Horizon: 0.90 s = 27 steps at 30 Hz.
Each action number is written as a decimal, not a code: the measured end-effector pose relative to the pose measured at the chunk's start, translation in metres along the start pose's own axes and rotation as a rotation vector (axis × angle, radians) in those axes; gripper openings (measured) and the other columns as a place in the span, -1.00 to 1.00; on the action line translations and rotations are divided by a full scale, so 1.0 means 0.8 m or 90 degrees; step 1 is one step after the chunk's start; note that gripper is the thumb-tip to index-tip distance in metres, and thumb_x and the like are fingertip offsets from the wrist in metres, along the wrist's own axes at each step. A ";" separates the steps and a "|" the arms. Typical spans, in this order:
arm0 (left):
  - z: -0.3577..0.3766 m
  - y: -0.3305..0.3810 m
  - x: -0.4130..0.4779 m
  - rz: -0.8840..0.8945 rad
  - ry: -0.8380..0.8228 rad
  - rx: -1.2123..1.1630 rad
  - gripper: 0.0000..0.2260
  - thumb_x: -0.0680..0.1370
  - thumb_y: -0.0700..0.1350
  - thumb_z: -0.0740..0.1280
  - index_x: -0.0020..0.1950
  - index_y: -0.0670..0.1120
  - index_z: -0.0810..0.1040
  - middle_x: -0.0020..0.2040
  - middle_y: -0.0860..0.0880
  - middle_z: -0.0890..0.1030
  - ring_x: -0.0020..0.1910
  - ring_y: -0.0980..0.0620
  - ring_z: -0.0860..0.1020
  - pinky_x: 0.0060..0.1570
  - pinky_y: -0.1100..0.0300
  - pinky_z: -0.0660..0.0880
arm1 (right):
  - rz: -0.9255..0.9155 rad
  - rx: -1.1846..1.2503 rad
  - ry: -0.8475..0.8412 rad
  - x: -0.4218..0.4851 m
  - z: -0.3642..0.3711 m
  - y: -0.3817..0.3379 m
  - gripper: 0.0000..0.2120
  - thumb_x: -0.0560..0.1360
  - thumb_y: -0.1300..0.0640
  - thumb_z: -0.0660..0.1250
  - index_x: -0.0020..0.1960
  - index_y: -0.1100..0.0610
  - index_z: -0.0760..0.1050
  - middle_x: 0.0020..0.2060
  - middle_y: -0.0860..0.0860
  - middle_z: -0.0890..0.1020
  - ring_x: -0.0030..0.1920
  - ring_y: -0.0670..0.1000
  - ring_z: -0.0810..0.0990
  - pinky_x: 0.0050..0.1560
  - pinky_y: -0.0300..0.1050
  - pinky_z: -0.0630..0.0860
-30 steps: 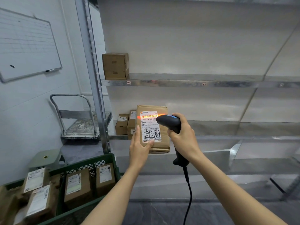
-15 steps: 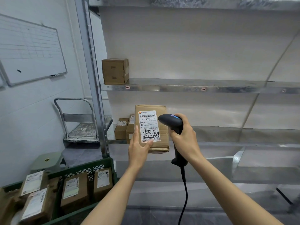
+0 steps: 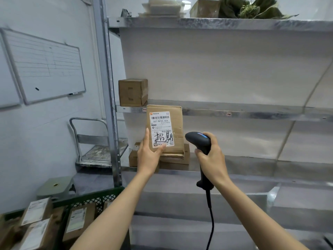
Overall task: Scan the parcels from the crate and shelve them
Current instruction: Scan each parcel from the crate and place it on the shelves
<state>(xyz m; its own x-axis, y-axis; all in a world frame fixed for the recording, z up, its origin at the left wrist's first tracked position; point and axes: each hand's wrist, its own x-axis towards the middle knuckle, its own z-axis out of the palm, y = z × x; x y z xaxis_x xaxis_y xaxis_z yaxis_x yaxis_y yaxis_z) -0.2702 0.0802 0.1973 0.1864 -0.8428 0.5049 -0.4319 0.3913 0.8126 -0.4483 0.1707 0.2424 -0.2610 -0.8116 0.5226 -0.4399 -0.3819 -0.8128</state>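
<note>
My left hand (image 3: 148, 156) holds a flat brown cardboard parcel (image 3: 177, 123) upright, its white label with barcode and black handwriting facing me, raised level with the middle shelf (image 3: 234, 110). My right hand (image 3: 211, 157) grips a black corded barcode scanner (image 3: 199, 141) just right of and below the parcel; no scan light shows. The green plastic crate (image 3: 93, 197) at bottom left holds several labelled brown parcels (image 3: 79, 220). One brown box (image 3: 132, 92) stands on the middle shelf's left end, and other parcels (image 3: 134, 156) lie on the shelf below, behind my left hand.
A metal upright (image 3: 106, 87) borders the shelving's left side. A whiteboard (image 3: 45, 65) hangs on the left wall above a platform trolley (image 3: 93, 141) and a green stool (image 3: 54, 186). The top shelf (image 3: 216, 23) carries white trays and green bundles. The scanner cable (image 3: 210, 222) hangs down.
The orange scan light on the label has gone out. My left hand has lifted the parcel up toward the middle shelf, the scanner has dropped away to its right, and my view has tilted up.
</note>
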 end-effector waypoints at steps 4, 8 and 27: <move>-0.008 0.005 0.038 0.025 -0.003 -0.004 -0.23 0.50 0.15 0.37 0.56 0.14 -0.02 0.44 0.02 0.39 0.35 0.03 0.36 0.24 0.15 0.28 | 0.006 0.002 0.021 0.017 0.006 0.006 -0.55 0.48 0.29 0.30 0.17 -0.19 0.32 -0.10 -0.28 0.51 -0.14 -0.34 0.51 -0.28 -0.53 0.38; -0.011 0.003 0.078 0.033 -0.029 -0.002 -0.22 0.49 0.18 0.36 0.56 0.14 -0.04 0.43 0.03 0.40 0.38 -0.04 0.37 0.29 -0.04 0.36 | 0.019 -0.010 0.041 0.039 0.019 0.011 -0.51 0.47 0.34 0.27 0.26 -0.10 0.33 -0.08 -0.18 0.52 -0.15 -0.26 0.52 -0.29 -0.52 0.38; -0.014 -0.021 0.226 0.042 -0.106 -0.107 -0.22 0.50 0.12 0.38 0.57 0.06 -0.01 0.46 0.07 0.35 0.42 0.01 0.31 0.35 0.04 0.27 | -0.009 -0.016 0.141 0.110 0.114 0.021 -0.53 0.47 0.33 0.29 0.25 -0.09 0.33 -0.08 -0.04 0.55 -0.29 -0.05 0.52 -0.35 -0.38 0.40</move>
<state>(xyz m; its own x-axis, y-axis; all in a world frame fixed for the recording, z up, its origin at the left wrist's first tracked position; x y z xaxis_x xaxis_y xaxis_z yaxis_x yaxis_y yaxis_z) -0.2193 -0.0744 0.2783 0.0089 -0.8574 0.5146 -0.2830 0.4914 0.8237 -0.4001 0.0529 0.2512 -0.4355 -0.6880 0.5804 -0.4658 -0.3795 -0.7994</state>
